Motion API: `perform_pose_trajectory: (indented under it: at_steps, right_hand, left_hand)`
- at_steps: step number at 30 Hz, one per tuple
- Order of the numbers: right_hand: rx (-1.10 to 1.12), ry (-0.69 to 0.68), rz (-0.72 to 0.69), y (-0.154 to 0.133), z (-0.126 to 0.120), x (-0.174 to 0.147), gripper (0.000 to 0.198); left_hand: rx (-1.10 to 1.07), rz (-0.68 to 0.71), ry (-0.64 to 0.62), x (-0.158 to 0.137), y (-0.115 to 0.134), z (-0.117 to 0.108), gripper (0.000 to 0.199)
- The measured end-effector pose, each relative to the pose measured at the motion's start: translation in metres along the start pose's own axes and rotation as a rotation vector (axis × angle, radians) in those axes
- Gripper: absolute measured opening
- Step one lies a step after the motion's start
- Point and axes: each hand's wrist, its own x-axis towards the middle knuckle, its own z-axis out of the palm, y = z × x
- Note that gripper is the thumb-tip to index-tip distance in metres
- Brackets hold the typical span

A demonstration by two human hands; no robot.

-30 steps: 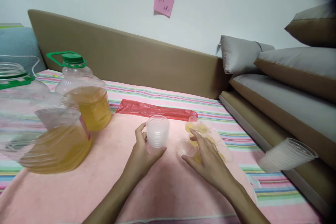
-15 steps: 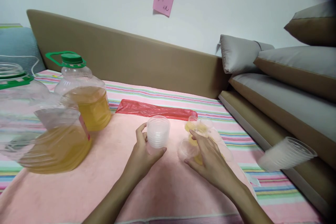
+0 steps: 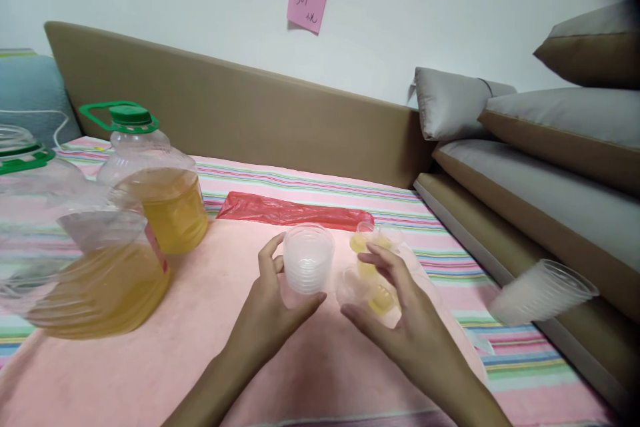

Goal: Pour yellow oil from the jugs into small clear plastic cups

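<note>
My left hand (image 3: 280, 303) grips a stack of clear plastic cups (image 3: 309, 260) from its left side, the thumb in front and fingers behind, holding it upright over the pink cloth (image 3: 210, 360). To the right of the stack, my right hand (image 3: 400, 300) has its thumb and fingers apart, with nothing in its grasp. Just beyond that hand stand several clear plastic cups (image 3: 367, 232), some with yellow liquid in them. The hand partly covers these cups.
Two big clear jugs with amber liquid stand at left: a front jug (image 3: 100, 293) and a green-capped jug (image 3: 180, 207). A red plastic bag (image 3: 290, 210) lies behind the cups. Another cup stack (image 3: 545, 293) lies tilted at right. Grey cushions (image 3: 555, 160) are piled beside it.
My right hand has drawn slightly nearer and turned, its fingers lifted off the standing cups. The cup stack in my left hand has shifted a little to the right and closer.
</note>
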Motion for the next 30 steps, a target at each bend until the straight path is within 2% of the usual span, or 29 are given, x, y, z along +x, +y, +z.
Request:
perform_pose_trajectory:
  at_steps: [4, 7, 11, 16, 19, 24, 27, 30]
  right_hand:
    - [0.155, -0.125, 0.181, -0.027, 0.018, 0.003, 0.096]
    - [0.251, -0.16, 0.235, -0.036, 0.028, 0.008, 0.101]
    - [0.338, -0.126, 0.193, -0.032, 0.04, 0.006, 0.098]
    - [0.405, 0.012, 0.104, -0.023, 0.039, 0.0, 0.097]
    - [0.46, 0.117, 0.029, -0.018, 0.013, 0.008, 0.093]
    - [0.414, 0.386, -0.048, 0.001, -0.061, 0.031, 0.074]
    - [0.347, 0.522, -0.022, 0.027, -0.097, 0.039, 0.08]
    - [0.253, 0.645, 0.078, 0.069, -0.12, 0.04, 0.097]
  left_hand:
    - [-0.005, 0.004, -0.018, -0.005, 0.007, -0.001, 0.114]
    - [-0.022, 0.013, -0.055, -0.007, 0.007, -0.001, 0.12]
    - [0.042, 0.141, -0.071, -0.009, 0.001, -0.002, 0.115]
    - [0.193, 0.389, 0.019, -0.011, -0.009, -0.005, 0.108]
    - [0.175, 0.482, 0.043, -0.01, -0.011, -0.007, 0.105]
    - [0.073, 0.381, 0.025, -0.009, -0.01, -0.005, 0.08]
    - [0.091, 0.36, 0.021, -0.009, -0.013, -0.002, 0.075]
    - [0.1, 0.35, 0.046, -0.008, -0.014, -0.001, 0.073]
